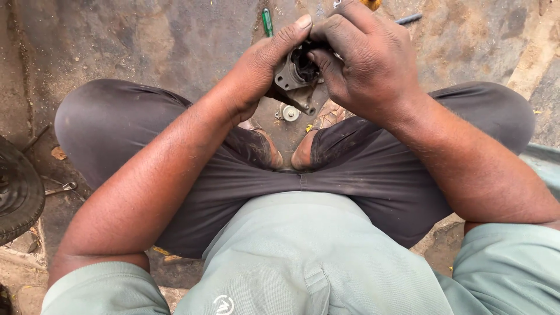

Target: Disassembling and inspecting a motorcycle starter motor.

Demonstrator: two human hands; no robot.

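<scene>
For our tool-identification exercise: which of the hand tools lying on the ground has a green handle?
The screwdriver just above the left hand. The spanner by the tyre is bare metal.

Left hand (256,70) and right hand (364,61) grip a grey metal part (293,76).

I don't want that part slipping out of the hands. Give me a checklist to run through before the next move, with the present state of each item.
1. Left hand supports the grey metal part from the side, thumb over the top: ok.
2. Right hand on the part, fingers curled into its dark opening: ok.
3. Firmness of the grip on the part: cannot tell, the fingers hide the contact.
4. Part held above the ground between the knees, not resting on anything: ok.
5. Small round metal piece lying loose on the ground beneath the hands, near the feet: not ok.
6. Green-handled screwdriver on the ground just beyond the hands: ok.
</scene>
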